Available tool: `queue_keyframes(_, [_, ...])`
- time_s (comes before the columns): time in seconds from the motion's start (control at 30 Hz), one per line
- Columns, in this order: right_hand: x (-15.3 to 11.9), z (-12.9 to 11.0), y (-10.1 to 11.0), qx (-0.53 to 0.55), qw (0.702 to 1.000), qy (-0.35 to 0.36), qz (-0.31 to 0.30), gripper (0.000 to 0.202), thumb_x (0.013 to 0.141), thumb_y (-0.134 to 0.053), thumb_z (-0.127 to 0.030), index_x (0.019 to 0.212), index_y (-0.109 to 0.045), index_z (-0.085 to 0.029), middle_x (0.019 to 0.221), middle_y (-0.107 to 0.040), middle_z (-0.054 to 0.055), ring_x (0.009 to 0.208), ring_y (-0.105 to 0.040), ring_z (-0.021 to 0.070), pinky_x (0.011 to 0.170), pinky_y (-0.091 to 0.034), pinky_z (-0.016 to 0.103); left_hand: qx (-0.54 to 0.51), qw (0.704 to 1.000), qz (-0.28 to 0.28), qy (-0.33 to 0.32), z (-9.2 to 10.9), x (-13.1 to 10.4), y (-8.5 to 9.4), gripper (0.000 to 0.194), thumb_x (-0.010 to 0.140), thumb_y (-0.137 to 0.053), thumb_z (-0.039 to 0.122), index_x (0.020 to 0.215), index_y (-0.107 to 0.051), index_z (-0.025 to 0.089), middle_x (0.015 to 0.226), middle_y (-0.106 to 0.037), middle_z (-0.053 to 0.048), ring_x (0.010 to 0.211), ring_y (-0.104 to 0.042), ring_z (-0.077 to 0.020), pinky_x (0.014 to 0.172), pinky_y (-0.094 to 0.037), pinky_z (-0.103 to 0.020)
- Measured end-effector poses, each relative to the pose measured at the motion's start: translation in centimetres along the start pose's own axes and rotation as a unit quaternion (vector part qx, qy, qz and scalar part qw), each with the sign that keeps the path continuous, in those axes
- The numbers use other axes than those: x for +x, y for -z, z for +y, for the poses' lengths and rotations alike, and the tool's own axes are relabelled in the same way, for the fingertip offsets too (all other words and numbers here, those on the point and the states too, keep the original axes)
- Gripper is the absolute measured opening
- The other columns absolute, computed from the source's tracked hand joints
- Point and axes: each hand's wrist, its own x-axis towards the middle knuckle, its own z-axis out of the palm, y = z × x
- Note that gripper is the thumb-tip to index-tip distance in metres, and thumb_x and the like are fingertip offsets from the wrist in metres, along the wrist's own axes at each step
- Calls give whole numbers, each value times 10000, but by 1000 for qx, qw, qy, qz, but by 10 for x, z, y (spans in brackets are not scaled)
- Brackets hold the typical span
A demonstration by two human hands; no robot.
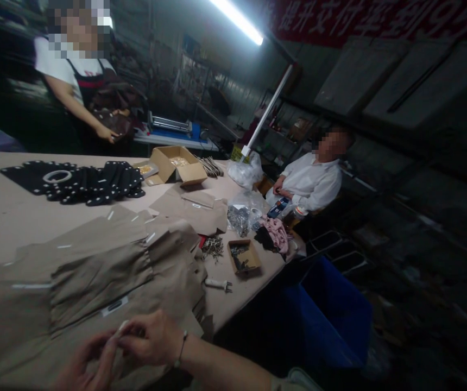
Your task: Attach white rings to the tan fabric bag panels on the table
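Note:
My left hand (95, 358) and my right hand (152, 339) meet at the bottom of the head view, over brown-grey fabric pieces (95, 271) spread on the table. Fingers of both hands pinch a small white object (122, 327) between them; it is too small to identify. A bracelet circles my right wrist. Just beyond the hands, a white label with a dark oval (114, 307) lies on the fabric. A white-handled tool (218, 284) rests to the right of the fabric.
Small metal parts (212, 247), an open small box (253, 255), plastic bags (239, 217) and a larger carton (193, 174) stand farther back. Black dotted fabric (82, 184) lies back left. A blue bin (335, 315) is beyond the right edge. Two people are across the table.

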Motion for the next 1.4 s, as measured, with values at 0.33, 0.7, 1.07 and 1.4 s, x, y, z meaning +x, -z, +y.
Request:
queue_keyframes(0.33, [13,-13,8,-165,981,80,-64,264,982,-559,-333,1158,-744,-261,1105,-761,26,960,-700,162,830,-519,243,135,988,-64,-25,35,3,14,281,976,-495,304,1128,-715,218,1019,-789,-64,851,-745,-205,757,-573,-290])
queue_keyframes(0.7, [59,53,28,309,936,-144,87,554,834,-587,-660,1111,-665,-188,741,-627,1,523,-451,97,495,-371,207,135,983,-127,-6,40,34,-4,235,968,-535,242,967,-770,226,933,-774,-66,914,-696,-190,840,-516,-274])
queue_keyframes(1.07, [137,130,109,-267,930,-117,225,604,878,-593,-396,1430,-571,-150,1239,-498,207,1145,-499,339,1029,-393,482,159,915,-207,307,-20,119,-22,260,843,-668,196,1097,-619,182,930,-734,-48,842,-656,-172,752,-456,-260])
queue_keyframes(1.4, [154,134,105,-182,948,-112,236,350,873,-644,-401,1088,-727,-137,1065,-605,148,998,-557,252,969,-450,379,328,848,-271,317,-12,133,-28,441,881,-674,442,1178,-560,135,1197,-695,-264,1123,-686,-338,881,-492,-368])
